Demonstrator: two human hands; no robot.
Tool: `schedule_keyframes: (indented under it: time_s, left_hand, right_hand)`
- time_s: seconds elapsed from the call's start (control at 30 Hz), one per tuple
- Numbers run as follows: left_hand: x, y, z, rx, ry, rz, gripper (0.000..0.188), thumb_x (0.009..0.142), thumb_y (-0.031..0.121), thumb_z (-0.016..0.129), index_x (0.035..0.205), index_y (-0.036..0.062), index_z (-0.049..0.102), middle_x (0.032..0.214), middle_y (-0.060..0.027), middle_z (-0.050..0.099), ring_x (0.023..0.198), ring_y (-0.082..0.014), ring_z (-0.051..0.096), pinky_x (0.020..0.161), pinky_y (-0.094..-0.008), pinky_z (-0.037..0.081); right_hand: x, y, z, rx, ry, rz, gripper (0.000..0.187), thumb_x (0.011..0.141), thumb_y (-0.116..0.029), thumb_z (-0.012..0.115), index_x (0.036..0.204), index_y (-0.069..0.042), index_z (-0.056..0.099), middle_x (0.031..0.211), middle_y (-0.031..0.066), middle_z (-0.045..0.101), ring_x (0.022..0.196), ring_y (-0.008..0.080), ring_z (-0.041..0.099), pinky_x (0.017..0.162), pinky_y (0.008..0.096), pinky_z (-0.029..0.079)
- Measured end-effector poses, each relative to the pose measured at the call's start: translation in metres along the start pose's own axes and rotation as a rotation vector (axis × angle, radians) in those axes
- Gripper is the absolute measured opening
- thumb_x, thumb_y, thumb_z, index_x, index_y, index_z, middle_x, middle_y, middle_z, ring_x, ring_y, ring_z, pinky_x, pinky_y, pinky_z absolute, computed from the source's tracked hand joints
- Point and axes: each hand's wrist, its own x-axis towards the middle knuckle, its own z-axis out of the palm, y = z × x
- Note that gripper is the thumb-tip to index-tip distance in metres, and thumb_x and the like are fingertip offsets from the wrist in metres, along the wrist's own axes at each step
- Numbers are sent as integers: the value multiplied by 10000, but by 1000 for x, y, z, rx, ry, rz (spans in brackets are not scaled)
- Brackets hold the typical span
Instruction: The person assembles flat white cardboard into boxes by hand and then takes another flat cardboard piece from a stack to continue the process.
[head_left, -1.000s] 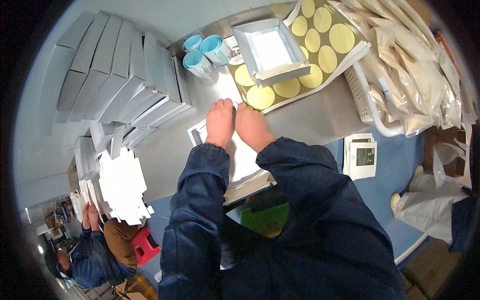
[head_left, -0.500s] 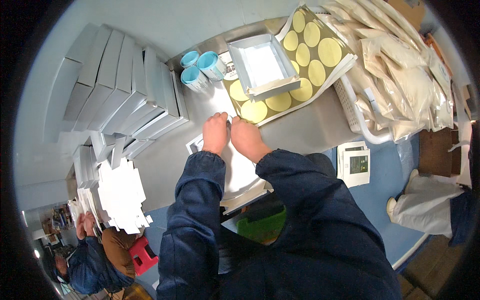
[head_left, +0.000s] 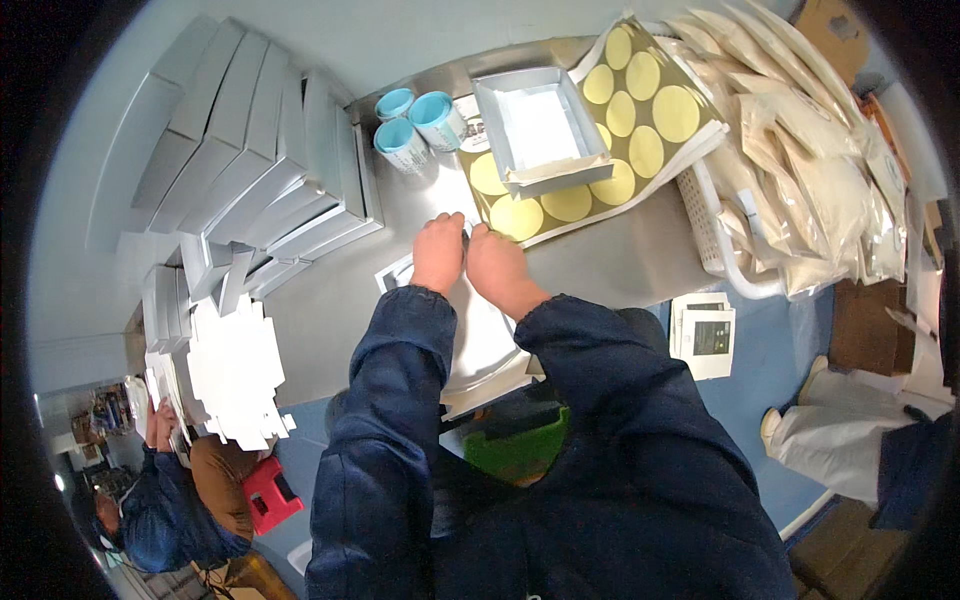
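Sleeves of dark blue cloth rise from the near edge of the worktop [head_left: 600, 270], and both hands meet just past a stack of flat white sheets [head_left: 480, 340] that overhangs that near edge. The left hand [head_left: 438, 252] and the right hand [head_left: 497, 265] lie knuckle to knuckle, fingers curled down and narrow, pinching a small pale item between them at the fingertips; it is too small to identify, and whether either grip is fully closed on it cannot be told. The hands appear held close together so that both sets of fingertips can work on the one small piece.

Just beyond the fingertips lies an olive sheet of round yellow stickers [head_left: 600, 150], within easy reach, tilted toward the far right corner. A shallow grey tray [head_left: 500, 110] with a white lining rests on that sheet. Beside the tray, toward the far edge, stand three light-blue rolls [head_left: 415, 120], touching one another.

Along the left edge, folded grey boxes [head_left: 260, 150] stand stacked in rows, leaning. At the right edge a white basket [head_left: 720, 240] holds clear bags of pale contents [head_left: 800, 170], heaped high. Below the worktop, at lower left, another person [head_left: 170, 500] sits beside white flat cartons [head_left: 235, 370].
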Motion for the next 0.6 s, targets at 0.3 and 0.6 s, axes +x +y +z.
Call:
schedule_keyframes:
  time_s: [0.3, 0.6]
  left_hand:
    - [-4, -8, 6, -33, 79, 35, 157, 748, 65, 577, 899, 57, 537, 842, -130, 583, 847, -331, 584, 683, -428, 484]
    - [-51, -19, -3, 47, 26, -59, 204, 731, 169, 600, 894, 57, 550, 880, -127, 577, 916, -313, 552, 782, -453, 416]
  right_hand:
    - [28, 1, 9, -108, 159, -134, 91, 832, -109, 484, 843, -31, 531, 755, 151, 619, 650, 306, 641, 552, 398, 502]
    - [27, -1, 25, -203, 82, -172, 37, 779, -77, 528, 773, -53, 554, 712, 140, 611, 648, 309, 631, 567, 410, 493]
